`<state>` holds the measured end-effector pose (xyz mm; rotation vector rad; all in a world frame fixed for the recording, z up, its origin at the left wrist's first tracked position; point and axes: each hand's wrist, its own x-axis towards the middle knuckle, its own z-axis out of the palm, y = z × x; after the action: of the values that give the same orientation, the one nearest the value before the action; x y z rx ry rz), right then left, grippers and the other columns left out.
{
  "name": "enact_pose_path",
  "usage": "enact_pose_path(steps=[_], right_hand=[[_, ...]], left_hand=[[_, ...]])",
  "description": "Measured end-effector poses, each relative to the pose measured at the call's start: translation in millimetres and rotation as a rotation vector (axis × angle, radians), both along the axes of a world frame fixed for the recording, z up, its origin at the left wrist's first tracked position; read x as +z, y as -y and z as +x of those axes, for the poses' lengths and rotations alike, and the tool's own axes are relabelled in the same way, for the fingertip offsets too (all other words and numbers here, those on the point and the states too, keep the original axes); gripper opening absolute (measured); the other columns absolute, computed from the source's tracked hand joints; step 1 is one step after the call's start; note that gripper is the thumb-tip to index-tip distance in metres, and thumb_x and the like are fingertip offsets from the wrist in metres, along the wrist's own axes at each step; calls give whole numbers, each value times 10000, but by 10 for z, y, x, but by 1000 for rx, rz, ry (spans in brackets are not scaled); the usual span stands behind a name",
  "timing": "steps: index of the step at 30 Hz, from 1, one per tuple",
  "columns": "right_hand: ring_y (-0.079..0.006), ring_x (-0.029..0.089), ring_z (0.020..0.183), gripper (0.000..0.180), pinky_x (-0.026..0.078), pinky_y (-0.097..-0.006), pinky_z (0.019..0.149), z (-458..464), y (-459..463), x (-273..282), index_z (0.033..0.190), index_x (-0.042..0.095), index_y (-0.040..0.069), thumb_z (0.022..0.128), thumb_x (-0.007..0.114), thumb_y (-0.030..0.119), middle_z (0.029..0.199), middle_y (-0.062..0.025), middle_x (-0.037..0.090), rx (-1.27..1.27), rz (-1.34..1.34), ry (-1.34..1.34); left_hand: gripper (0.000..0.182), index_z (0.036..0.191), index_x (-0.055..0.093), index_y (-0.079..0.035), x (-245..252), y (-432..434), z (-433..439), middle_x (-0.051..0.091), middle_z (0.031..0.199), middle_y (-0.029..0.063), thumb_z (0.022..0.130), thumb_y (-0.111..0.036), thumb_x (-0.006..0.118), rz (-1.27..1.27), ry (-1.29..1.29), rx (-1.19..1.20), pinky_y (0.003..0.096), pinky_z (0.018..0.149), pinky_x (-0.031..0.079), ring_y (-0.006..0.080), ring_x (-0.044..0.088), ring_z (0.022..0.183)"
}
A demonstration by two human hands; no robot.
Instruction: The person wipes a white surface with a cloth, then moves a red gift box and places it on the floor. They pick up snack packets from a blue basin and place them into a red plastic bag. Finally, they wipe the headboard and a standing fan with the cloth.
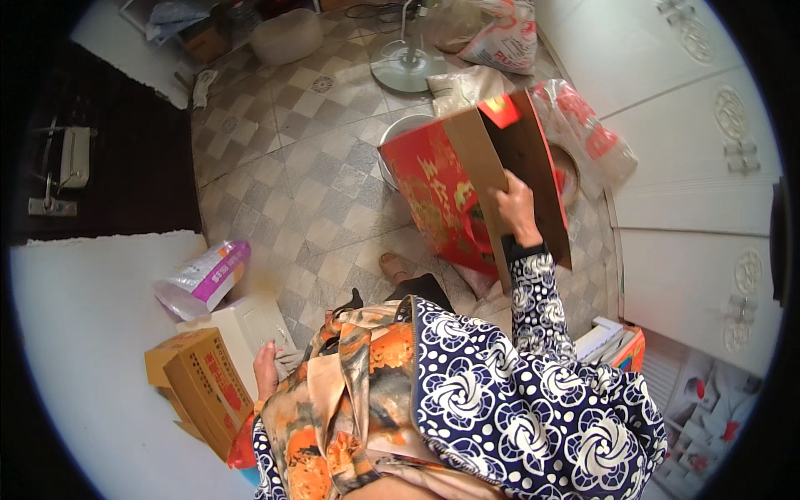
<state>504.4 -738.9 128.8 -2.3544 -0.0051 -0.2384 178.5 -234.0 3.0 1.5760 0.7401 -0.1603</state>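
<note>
My right hand [520, 203] grips the edge of a large red cardboard gift box [431, 187] with gold print. The box is open at the top, tilted, and shows a brown inside. A white bucket [392, 128] stands partly hidden behind it. My left hand [267, 369] is low at the left, beside a crumpled grey cloth [289, 360]; whether it touches the cloth I cannot tell. Next to that hand are a brown cardboard carton [203, 381] with open flaps and a white box or cabinet [250, 325].
A clear and purple plastic bag [209, 281] lies at the left wall. Ahead are a round glass stand base [409, 62], a white tub [286, 36], a white sack [469, 87] and plastic bags [503, 40]. White cabinets [681, 156] line the right, a dark door [112, 156] the left.
</note>
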Motion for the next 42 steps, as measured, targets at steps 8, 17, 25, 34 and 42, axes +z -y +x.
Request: enact_pose_path(steps=[8,17,25,34,42], right_hand=[[-322,604,987,461,469,-406,832,1078,-726,275,1168,572,96,735,652,231,1022,-184,635,204,-345,-111],[-357,486,1173,921,398,-451,955,1339,-884,-6,1418,249,112,684,739,374,1257,-232,506,207,-592,-100],[-299,400,1240,722,300,-482,1024,884,-862,98,1361,357,126,744,717,233,1318,-148,441,43,-481,305],[-298,575,990,233,472,-364,845,-89,-1535,-57,981,616,55,766,574,-23,1041,-123,615,541,-24,341],[-209,593,1022,269,453,-300,880,756,-1622,524,1122,593,-1,879,561,110,1091,-143,629,1046,26,-554]], left_hand=[[393,1138,554,73,122,52,-878,591,1046,99,937,-260,497,186,-16,175,293,858,427,169,564,944],[359,1104,565,55,-1,494,-1682,596,1014,95,942,-252,476,-3,-196,540,301,845,440,169,570,945],[334,1074,575,40,156,544,-1211,600,986,91,946,-245,458,-31,-138,585,308,834,453,168,576,946],[312,1040,586,23,538,324,-927,605,955,87,951,-236,437,27,-44,655,316,821,466,168,582,948],[302,1191,570,-54,1770,924,759,598,1098,59,946,-201,474,191,449,705,306,887,445,150,552,989]])
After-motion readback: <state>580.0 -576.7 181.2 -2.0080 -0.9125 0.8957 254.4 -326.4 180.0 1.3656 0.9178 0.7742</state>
